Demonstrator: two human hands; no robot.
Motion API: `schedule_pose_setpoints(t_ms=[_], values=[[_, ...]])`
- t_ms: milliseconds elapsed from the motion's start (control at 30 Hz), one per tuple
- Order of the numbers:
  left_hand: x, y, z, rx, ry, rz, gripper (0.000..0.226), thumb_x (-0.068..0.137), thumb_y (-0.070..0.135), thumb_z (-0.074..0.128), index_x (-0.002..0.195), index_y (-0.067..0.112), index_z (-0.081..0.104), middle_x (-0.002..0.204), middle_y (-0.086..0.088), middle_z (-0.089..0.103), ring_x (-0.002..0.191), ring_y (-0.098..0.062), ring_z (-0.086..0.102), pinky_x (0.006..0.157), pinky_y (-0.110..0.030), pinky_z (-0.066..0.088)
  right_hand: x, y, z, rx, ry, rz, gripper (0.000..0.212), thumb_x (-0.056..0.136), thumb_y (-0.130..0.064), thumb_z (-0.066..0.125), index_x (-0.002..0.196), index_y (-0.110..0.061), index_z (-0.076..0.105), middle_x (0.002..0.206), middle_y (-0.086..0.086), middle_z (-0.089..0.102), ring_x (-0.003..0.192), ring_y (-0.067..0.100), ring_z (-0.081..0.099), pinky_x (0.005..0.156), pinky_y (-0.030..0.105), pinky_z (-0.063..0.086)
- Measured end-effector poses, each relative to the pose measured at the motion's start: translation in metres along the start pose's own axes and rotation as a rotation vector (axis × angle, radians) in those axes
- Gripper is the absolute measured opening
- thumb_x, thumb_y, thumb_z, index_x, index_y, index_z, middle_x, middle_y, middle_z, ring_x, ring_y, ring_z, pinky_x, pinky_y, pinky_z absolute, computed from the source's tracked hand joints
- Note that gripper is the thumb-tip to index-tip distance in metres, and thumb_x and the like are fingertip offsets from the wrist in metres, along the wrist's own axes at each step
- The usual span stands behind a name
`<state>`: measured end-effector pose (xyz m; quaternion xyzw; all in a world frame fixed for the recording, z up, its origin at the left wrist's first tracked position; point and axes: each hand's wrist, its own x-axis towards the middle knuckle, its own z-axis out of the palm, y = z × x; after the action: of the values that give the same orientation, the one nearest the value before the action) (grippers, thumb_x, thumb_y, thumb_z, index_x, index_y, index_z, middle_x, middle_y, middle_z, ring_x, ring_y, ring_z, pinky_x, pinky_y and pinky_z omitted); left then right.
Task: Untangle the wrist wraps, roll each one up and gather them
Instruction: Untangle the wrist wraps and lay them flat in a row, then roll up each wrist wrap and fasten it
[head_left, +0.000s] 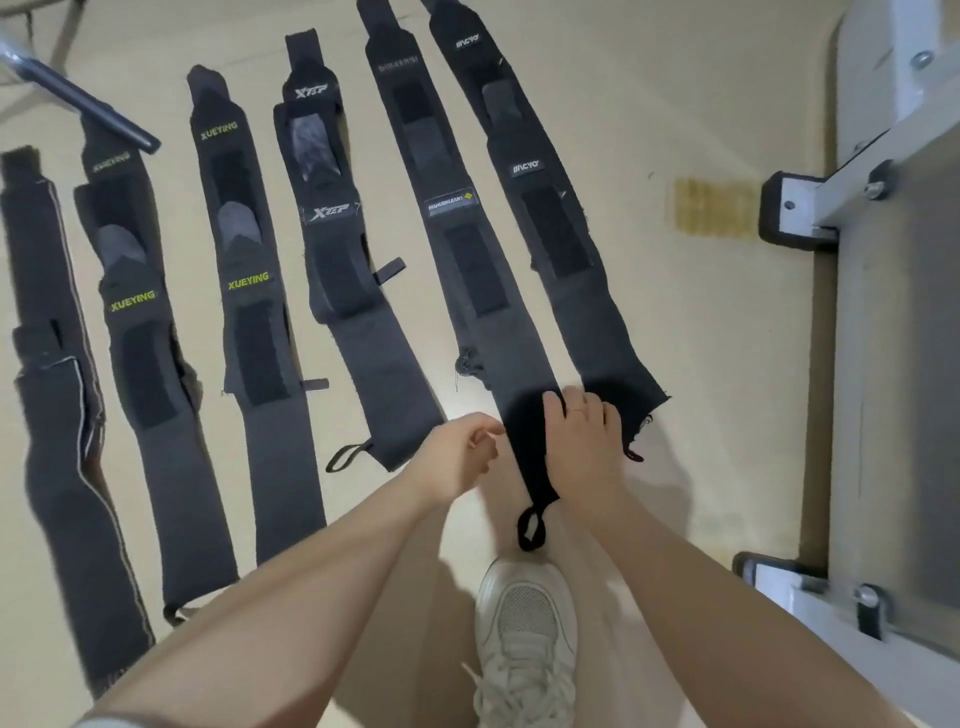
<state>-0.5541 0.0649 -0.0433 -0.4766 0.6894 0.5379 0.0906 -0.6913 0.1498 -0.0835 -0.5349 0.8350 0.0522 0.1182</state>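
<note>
Head view: right hand (584, 441) pinches flat black wrap (488, 291).

floor (649, 130) was plain beige | six black wrist wraps (332, 234) lay flat on it, side by side, running near to far | white sneaker (524, 639) stood near | gray metal frame (883, 322) sat right

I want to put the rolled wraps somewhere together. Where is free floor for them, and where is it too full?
Bare floor lies between the rightmost wrap and the grey frame, around a yellowish patch. Left of that, the wraps lie side by side with only narrow gaps. Near the right hand and the shoe it is crowded.
</note>
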Motion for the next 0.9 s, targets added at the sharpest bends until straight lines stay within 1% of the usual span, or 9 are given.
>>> schedule_pose_setpoints(t_ms=[133, 233, 333, 433, 500, 667, 767, 833, 900], values=[[-0.013, 0.004, -0.046, 0.036, 0.012, 0.068, 0.028, 0.095, 0.005, 0.038, 0.110, 0.009, 0.062, 0.088, -0.004, 0.058, 0.066, 0.000, 0.056, 0.058, -0.008, 0.041, 0.018, -0.045, -0.034, 0.307, -0.218, -0.177, 0.038, 0.088, -0.012, 0.051, 0.126, -0.013, 0.050, 0.133, 0.005, 0.044, 0.121, 0.026, 0.044, 0.093, 0.032, 0.038], [-0.026, -0.002, -0.099, 0.480, -0.046, 0.077, 0.029, 0.095, 0.013, 0.040, 0.119, 0.016, 0.057, 0.105, 0.000, 0.061, 0.094, -0.014, 0.058, 0.074, -0.021, 0.044, 0.036, -0.086, -0.066, 0.514, -0.342, -0.105, 0.061, 0.090, -0.006, 0.046, 0.145, -0.019, 0.025, 0.139, 0.007, 0.039, 0.119, 0.028, 0.046, 0.096, 0.038, 0.042], [-0.050, -0.020, -0.147, 0.736, -0.060, 0.051, 0.030, 0.094, 0.014, 0.039, 0.120, 0.017, 0.054, 0.115, -0.003, 0.060, 0.101, -0.024, 0.055, 0.085, -0.035, 0.047, 0.046, -0.129, -0.090, 0.549, -0.423, -0.158, 0.076, 0.089, -0.004, 0.043, 0.150, -0.027, 0.004, 0.136, 0.005, 0.041, 0.101, 0.028, 0.056, 0.083, 0.040, 0.047], [-0.083, -0.055, -0.188, 0.734, 0.002, 0.014, 0.029, 0.096, 0.018, 0.039, 0.120, 0.016, 0.055, 0.117, -0.004, 0.059, 0.104, -0.023, 0.055, 0.088, -0.035, 0.046, 0.048, -0.180, -0.099, 0.559, -0.538, -0.277, 0.066, 0.091, -0.012, 0.044, 0.148, -0.017, 0.011, 0.113, 0.010, 0.055, 0.103, 0.027, 0.057, 0.084, 0.041, 0.047], [-0.107, -0.090, -0.211, 0.733, 0.035, -0.044, 0.031, 0.096, 0.018, 0.040, 0.123, 0.017, 0.054, 0.119, -0.005, 0.059, 0.107, -0.023, 0.055, 0.090, -0.035, 0.045, 0.047, -0.214, -0.102, 0.520, -0.648, -0.340, 0.057, 0.093, -0.018, 0.044, 0.145, -0.013, 0.022, 0.114, 0.009, 0.055, 0.109, 0.027, 0.055, 0.090, 0.039, 0.047], [-0.159, -0.187, -0.251, 0.605, 0.035, -0.261, 0.030, 0.096, 0.022, 0.042, 0.124, 0.016, 0.054, 0.122, -0.005, 0.059, 0.109, -0.022, 0.055, 0.091, -0.027, 0.041, 0.027, -0.292, -0.113, -0.114, -0.744, -0.737, 0.036, 0.096, -0.023, 0.043, 0.128, -0.009, 0.047, 0.127, 0.009, 0.054, 0.109, 0.029, 0.052, 0.085, 0.035, 0.043], [-0.175, -0.223, -0.276, 0.394, 0.206, -0.316, 0.033, 0.095, 0.023, 0.047, 0.125, 0.012, 0.053, 0.127, -0.007, 0.057, 0.115, -0.025, 0.052, 0.096, -0.029, 0.039, 0.015, -0.331, -0.113, -0.270, -0.736, -0.768, 0.034, 0.097, -0.021, 0.040, 0.126, -0.005, 0.050, 0.126, 0.014, 0.055, 0.109, 0.030, 0.053, 0.083, 0.033, 0.042], [-0.180, -0.241, -0.287, 0.255, 0.360, -0.297, 0.034, 0.095, 0.018, 0.047, 0.128, 0.009, 0.051, 0.129, -0.010, 0.055, 0.118, -0.027, 0.051, 0.096, -0.028, 0.037, 0.012, -0.356, -0.111, -0.273, -0.721, -0.743, 0.037, 0.098, -0.021, 0.038, 0.131, -0.005, 0.046, 0.129, 0.014, 0.052, 0.113, 0.030, 0.052, 0.087, 0.033, 0.042], [-0.180, -0.262, -0.291, 0.246, 0.393, -0.284, 0.038, 0.094, 0.015, 0.046, 0.132, 0.007, 0.048, 0.134, -0.012, 0.051, 0.121, -0.028, 0.049, 0.098, -0.028, 0.037, 0.012, -0.380, -0.103, -0.219, -0.679, -0.698, 0.039, 0.098, -0.024, 0.040, 0.133, -0.007, 0.043, 0.130, 0.014, 0.050, 0.113, 0.030, 0.051, 0.092, 0.036, 0.044]])
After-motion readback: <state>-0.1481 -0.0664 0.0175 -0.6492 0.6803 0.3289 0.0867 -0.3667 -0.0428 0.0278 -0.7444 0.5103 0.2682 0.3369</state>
